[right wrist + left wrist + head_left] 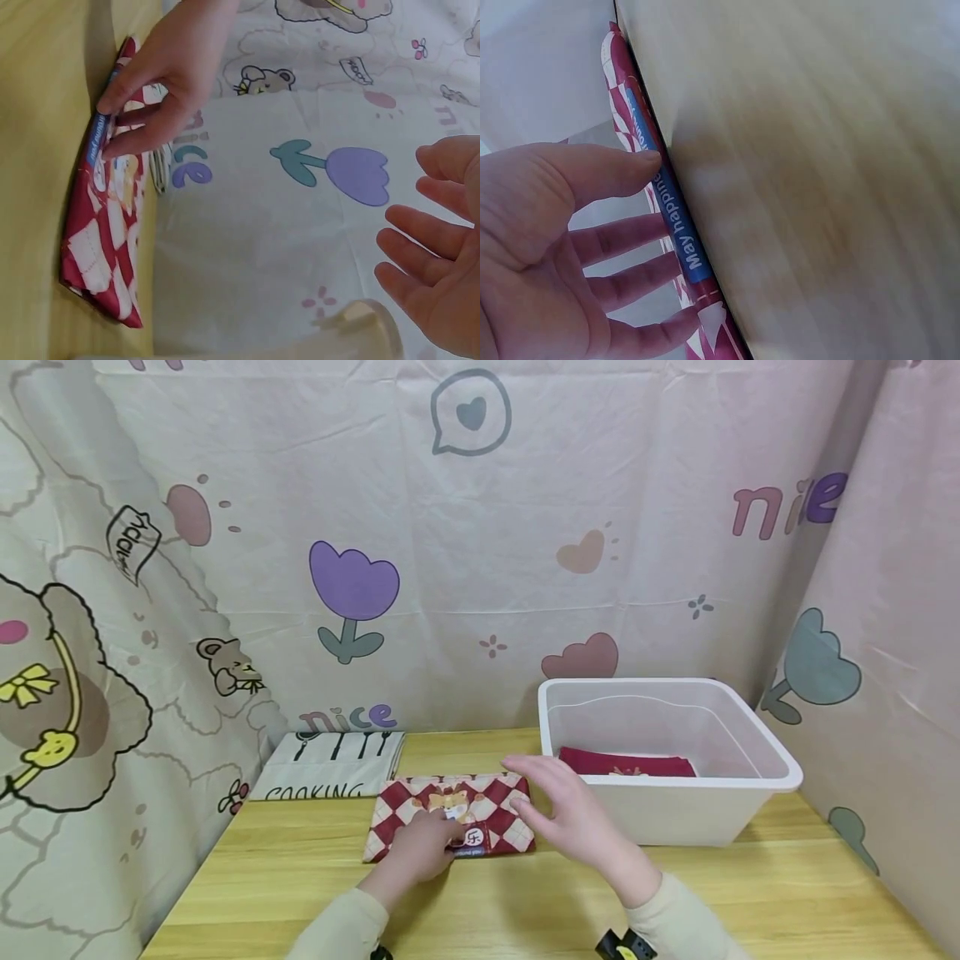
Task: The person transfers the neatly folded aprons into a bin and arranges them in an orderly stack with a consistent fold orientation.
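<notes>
A flat folded cloth (498,810) in red and cream diamonds, with an animal picture and a blue lettered label, lies on the table. My left hand (426,846) rests on it from the front left. In the left wrist view its thumb (622,176) reaches the label at the front edge, the spread fingers farther back on the cloth. Raised in the air near the cloth's right end is my right hand (573,818), fingers apart and holding nothing; the right wrist view shows its relaxed fingers (420,262) against the backdrop.
A white plastic bin (675,810) stands at the right with a folded red cloth (630,764) inside. At the back left lies a folded white cloth (330,768) printed with cutlery and "COOKING". Printed curtains (465,568) enclose the wooden table (300,868) at the back and sides.
</notes>
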The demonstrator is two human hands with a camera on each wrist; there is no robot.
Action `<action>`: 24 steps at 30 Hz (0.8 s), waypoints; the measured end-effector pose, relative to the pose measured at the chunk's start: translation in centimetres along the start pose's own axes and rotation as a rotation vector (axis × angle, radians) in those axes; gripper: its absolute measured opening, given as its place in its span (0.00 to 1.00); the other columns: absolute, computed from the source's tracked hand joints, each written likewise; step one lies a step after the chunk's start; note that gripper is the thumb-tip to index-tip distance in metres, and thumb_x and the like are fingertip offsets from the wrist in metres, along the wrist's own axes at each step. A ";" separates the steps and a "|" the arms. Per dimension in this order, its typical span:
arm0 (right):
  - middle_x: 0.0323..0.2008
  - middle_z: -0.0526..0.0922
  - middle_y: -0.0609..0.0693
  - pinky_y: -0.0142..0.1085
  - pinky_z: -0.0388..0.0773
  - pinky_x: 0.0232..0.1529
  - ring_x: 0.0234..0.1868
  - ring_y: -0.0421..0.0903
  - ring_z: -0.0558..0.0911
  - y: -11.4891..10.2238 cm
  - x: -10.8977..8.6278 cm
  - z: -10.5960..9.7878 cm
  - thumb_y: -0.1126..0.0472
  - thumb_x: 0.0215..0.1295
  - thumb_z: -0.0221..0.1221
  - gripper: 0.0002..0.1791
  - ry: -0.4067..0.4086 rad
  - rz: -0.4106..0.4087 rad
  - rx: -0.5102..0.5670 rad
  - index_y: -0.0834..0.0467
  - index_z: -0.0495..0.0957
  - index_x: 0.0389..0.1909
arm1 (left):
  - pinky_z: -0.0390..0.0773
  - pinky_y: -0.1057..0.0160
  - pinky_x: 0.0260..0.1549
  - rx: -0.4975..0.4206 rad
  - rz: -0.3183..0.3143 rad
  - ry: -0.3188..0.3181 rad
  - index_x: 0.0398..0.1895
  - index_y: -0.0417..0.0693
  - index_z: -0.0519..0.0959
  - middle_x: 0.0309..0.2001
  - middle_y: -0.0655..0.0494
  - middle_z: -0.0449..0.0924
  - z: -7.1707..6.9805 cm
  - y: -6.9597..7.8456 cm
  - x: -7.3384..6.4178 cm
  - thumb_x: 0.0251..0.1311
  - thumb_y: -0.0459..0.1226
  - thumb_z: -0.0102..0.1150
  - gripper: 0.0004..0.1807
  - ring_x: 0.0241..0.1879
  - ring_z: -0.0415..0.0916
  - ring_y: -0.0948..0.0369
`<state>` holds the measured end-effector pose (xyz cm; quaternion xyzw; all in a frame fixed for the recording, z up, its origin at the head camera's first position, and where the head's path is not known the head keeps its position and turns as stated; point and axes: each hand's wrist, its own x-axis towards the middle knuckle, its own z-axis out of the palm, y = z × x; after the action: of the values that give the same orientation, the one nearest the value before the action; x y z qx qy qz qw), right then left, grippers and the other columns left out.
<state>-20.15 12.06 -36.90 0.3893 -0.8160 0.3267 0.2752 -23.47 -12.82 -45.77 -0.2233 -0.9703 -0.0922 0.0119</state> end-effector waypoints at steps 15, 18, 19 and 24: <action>0.56 0.81 0.53 0.48 0.74 0.58 0.58 0.52 0.78 0.6 -2.0 3.4 0.64 0.59 0.68 0.26 -0.076 0.129 -0.014 0.61 0.77 0.59 | 0.77 0.49 0.25 -0.010 0.053 0.016 0.40 0.56 0.85 0.36 0.55 0.78 -0.7 0.4 -2.6 0.50 0.34 0.72 0.13 0.36 0.73 0.52; 0.57 0.81 0.54 0.49 0.74 0.59 0.58 0.53 0.78 0.9 -2.4 3.9 0.63 0.60 0.68 0.26 -0.102 0.183 -0.025 0.62 0.76 0.59 | 0.77 0.49 0.26 -0.019 0.041 0.008 0.42 0.57 0.86 0.37 0.55 0.78 -0.7 0.5 -3.0 0.50 0.35 0.72 0.14 0.36 0.72 0.53; 0.57 0.81 0.54 0.49 0.74 0.59 0.58 0.53 0.78 1.0 -2.5 4.0 0.63 0.60 0.68 0.26 -0.108 0.200 -0.021 0.62 0.76 0.60 | 0.77 0.49 0.27 -0.020 0.038 0.007 0.42 0.58 0.86 0.37 0.55 0.79 -0.7 0.5 -3.1 0.50 0.35 0.72 0.15 0.36 0.72 0.54; 0.57 0.80 0.56 0.50 0.73 0.60 0.59 0.54 0.77 1.3 -3.0 4.6 0.62 0.61 0.67 0.26 -0.145 0.273 -0.015 0.62 0.76 0.61 | 0.77 0.51 0.28 0.008 0.056 0.036 0.44 0.59 0.86 0.39 0.57 0.80 -0.2 0.0 -3.4 0.53 0.38 0.71 0.14 0.37 0.74 0.55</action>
<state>-20.48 10.59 -42.31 0.2951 -0.8816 0.3260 0.1718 -20.40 -14.36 -45.80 -0.2484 -0.9637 -0.0919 0.0326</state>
